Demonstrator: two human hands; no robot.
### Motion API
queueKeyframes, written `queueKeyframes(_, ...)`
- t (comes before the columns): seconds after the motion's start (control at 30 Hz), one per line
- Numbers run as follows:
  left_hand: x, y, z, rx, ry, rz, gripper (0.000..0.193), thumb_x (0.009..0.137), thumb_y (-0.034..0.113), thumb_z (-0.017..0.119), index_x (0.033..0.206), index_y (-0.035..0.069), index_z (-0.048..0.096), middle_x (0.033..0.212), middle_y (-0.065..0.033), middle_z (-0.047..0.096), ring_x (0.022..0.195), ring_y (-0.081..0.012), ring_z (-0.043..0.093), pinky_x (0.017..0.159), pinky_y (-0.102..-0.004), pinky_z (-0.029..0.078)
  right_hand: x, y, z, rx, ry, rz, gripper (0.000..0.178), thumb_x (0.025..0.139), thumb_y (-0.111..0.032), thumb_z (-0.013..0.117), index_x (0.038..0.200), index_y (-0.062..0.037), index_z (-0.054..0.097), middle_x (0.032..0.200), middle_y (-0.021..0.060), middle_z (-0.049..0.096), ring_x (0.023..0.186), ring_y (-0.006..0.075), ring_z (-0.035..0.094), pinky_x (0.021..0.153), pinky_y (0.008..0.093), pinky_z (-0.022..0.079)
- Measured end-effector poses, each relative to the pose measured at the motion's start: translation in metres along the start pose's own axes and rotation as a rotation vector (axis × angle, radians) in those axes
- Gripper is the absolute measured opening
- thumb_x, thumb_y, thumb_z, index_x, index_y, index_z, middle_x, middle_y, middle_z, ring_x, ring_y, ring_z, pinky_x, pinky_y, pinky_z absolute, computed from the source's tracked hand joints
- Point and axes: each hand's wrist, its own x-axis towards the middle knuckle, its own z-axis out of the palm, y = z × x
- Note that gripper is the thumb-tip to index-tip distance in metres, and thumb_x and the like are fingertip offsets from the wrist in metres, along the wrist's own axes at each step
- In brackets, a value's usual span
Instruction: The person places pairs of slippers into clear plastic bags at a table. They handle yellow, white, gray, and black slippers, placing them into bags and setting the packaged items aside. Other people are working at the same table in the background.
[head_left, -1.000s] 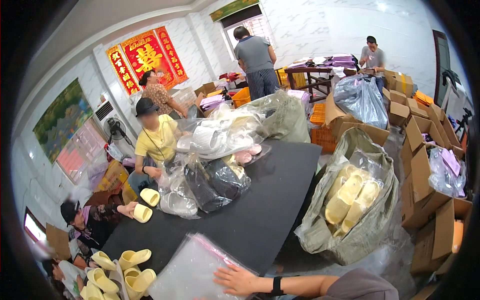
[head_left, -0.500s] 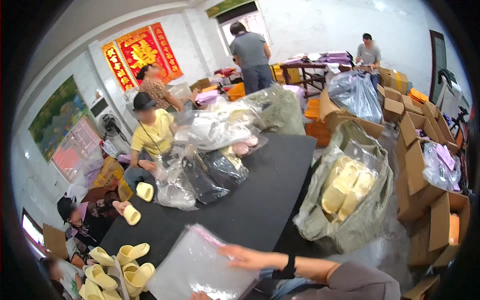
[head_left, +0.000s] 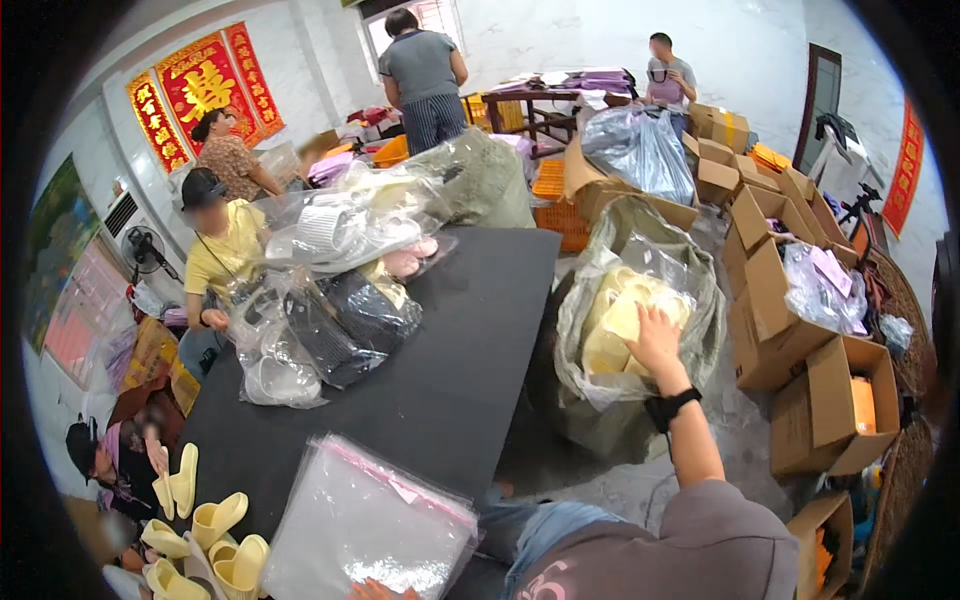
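Right of the black table [head_left: 455,370], a green sack [head_left: 625,435] is noted. Clear bags [head_left: 375,510] are touched by the left hand [head_left: 382,590], grip untellable. Inside the sack, yellow slippers [head_left: 608,325] (long axis unclear) are partly covered by the nearer right hand [head_left: 656,347], fingers spread.

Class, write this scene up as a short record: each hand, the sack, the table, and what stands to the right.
Left hand: partly cut off by the lower edge, on flat clear plastic bags with a pink strip
Right hand: over pale-yellow slippers in the sack; grip unclear
Sack: grey-green woven sack, open at the top, beside the table
Table: flat black table bearing a pile of white and black slippers in clear bags
Right side: open brown cardboard boxes
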Motion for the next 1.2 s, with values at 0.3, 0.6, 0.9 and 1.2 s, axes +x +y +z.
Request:
queueKeyframes(0.3,0.002,-0.005,0.001,-0.018,0.057,0.039,0.071,0.090,0.053,0.059,0.144,0.009,0.047,0.144,-0.0167,0.048,0.135,-0.0384,0.041,0.111,-0.0595,0.027,0.006,0.025,0.011,0.166,-0.025,-0.073,0.028,0.080,-0.035,0.074,0.101,-0.0176,0.069,0.091,0.0090,0.072,0.087,0.0257,0.068,0.087,0.0478,0.044)
queueKeyframes(0.6,0.007,0.001,-0.010,-0.123,-0.152,-0.099,0.074,0.089,0.057,0.055,0.144,0.008,0.047,0.149,-0.0178,0.044,0.138,-0.0393,0.037,0.113,-0.0633,0.018,0.008,-0.059,-0.123,0.597,0.465,-0.258,0.006,0.088,-0.016,0.067,0.091,-0.0115,0.064,0.088,0.0085,0.067,0.079,0.0292,0.066,0.066,0.0406,0.049)
queueKeyframes(0.9,0.001,0.003,-0.015,-0.172,-0.099,-0.139,0.076,0.087,0.060,0.056,0.144,0.011,0.047,0.147,-0.0162,0.046,0.137,-0.0393,0.037,0.112,-0.0663,0.017,-0.048,-0.208,-0.172,1.534,0.048,-0.796,0.012,0.091,-0.009,0.071,0.095,-0.0021,0.062,0.084,0.0000,0.065,0.076,0.0057,0.061,0.062,0.0217,0.050)
queueKeyframes(1.2,0.006,0.006,-0.030,-0.099,0.006,-0.127,0.063,0.088,0.048,0.062,0.135,0.007,0.052,0.137,-0.0185,0.052,0.129,-0.0381,0.046,0.108,-0.0618,0.027,-0.167,-0.372,-0.154,1.799,-0.548,-1.031,0.012,0.093,-0.009,0.068,0.091,-0.0041,0.057,0.072,-0.0042,0.057,0.059,0.0001,0.049,0.050,0.0183,0.037)
